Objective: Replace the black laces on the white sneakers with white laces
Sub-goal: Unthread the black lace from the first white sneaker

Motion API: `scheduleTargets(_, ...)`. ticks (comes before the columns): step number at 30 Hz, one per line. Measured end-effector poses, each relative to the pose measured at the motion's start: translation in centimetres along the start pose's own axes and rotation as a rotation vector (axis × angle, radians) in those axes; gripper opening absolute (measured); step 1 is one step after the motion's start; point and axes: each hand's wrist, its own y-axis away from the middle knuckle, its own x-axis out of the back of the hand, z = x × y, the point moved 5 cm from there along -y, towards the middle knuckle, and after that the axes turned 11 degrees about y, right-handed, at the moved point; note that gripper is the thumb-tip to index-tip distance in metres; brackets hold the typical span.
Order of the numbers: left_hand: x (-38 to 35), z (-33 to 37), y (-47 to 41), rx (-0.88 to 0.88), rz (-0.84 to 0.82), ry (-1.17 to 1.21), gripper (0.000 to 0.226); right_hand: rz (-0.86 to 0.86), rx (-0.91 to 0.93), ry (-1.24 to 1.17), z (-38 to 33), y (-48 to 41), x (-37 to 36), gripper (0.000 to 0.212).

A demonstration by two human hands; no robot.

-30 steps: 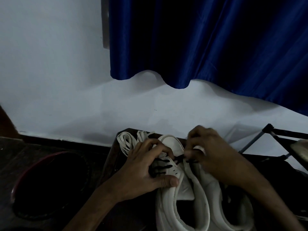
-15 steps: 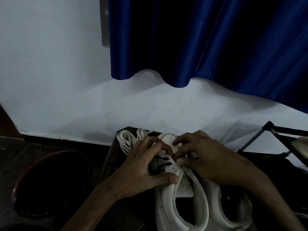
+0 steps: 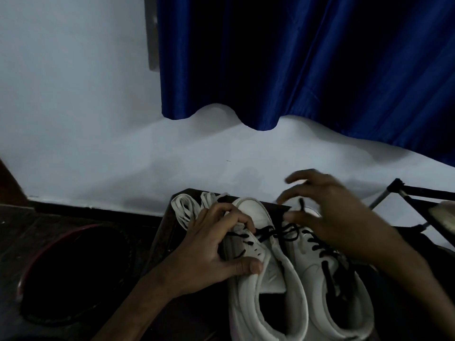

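1. At the near middle of the scene, two white sneakers stand side by side on a dark tabletop (image 3: 168, 232), with their toes toward the far wall (image 3: 73, 119).
2. The left hand (image 3: 209, 247) grips the left sneaker (image 3: 293, 286) at its front part. The fingers are curled over the eyelet row and the thumb presses on the near side, beside the tongue.
3. A loose black lace (image 3: 268, 231) goes from the eyelets of this sneaker to the right, across to the right hand (image 3: 327, 217).
4. The right hand is above the toe of the right sneaker (image 3: 310, 269). It is blurred and its fingers are half spread. The lace reaches its thumb side, but I cannot tell if the hand pinches it.
5. The right sneaker has its own black lace (image 3: 317, 244) threaded through the eyelets.
6. The white laces (image 3: 187, 210) lie in a bundle on the far left part of the tabletop, just beyond the left hand.
7. A dark round basin (image 3: 73, 274) with a red rim is at the left, and a blue curtain (image 3: 295, 57) hangs on the far side.
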Motion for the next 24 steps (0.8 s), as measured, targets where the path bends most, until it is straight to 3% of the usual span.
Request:
scheduleTargets(3,-0.2,0.0,-0.2,0.001,-0.007,-0.002,0.060,-0.133,0.142,-0.063,-2.7,-0.3,-2.3,0.013)
scheduleTargets(8,-0.2,0.0,0.0,-0.010,0.006,-0.006,0.058,-0.106,0.077,0.020,-2.5,-0.9,-3.0,0.007)
scheduleTargets(11,-0.1,0.2,0.0,-0.040,0.027,0.002,0.054,0.083,-0.060,0.127,0.8,-1.1,-1.0,0.014)
scheduleTargets(13,0.0,0.2,-0.1,-0.051,0.026,0.003,0.053,0.255,-0.130,0.003,3.2,-0.5,1.2,0.014)
scheduleTargets(14,0.0,0.2,0.0,-0.054,0.026,0.001,0.052,0.246,-0.131,-0.061,3.8,-0.2,1.8,0.014)
scheduleTargets(18,0.0,0.2,0.2,-0.058,0.032,0.013,0.051,-0.135,-0.031,-0.116,3.0,0.1,0.3,0.011)
scheduleTargets(20,0.0,0.1,0.3,-0.054,0.060,0.030,0.051,-0.236,-0.008,-0.102,2.4,0.1,-0.7,0.007)
scheduleTargets(22,0.3,0.3,-0.1,-0.063,0.144,0.043,0.047,-0.194,0.002,-0.114,2.2,-0.2,-1.0,0.008)
scheduleTargets(24,0.5,0.9,-1.0,-0.101,0.213,0.058,0.031,-0.038,0.034,-0.141,1.8,-0.9,-0.8,0.008)
